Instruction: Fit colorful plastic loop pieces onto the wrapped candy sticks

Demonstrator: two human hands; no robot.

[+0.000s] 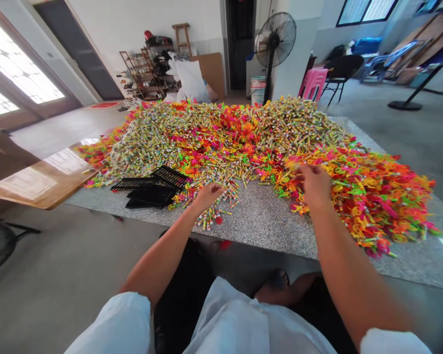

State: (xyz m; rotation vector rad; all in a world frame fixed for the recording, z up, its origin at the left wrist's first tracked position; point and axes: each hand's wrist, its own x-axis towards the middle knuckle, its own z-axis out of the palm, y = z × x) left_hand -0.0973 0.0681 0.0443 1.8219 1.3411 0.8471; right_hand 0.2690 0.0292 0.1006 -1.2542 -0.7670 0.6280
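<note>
My left hand (207,196) is closed in a pinch, low over the near edge of a spread of small printed tubes (239,169); whatever sits between its fingertips is too small to make out. At the near left side of the big pile, my right hand (315,184) has its fingers drawn together beside the bright plastic pieces (376,191) in red, orange, yellow and green. A blurred yellowish piece (293,163) shows at those fingertips, its kind unclear. Black slotted trays (151,189) lie stacked and overlapping to the left of my left hand.
A speckled stone tabletop (269,221) carries a long heap of tubes (295,120) along its far side. A wooden board (33,184) adjoins its left end. Beyond stand a fan (275,39), white sacks (190,78), a shelf rack (147,73) and pink stools (315,81).
</note>
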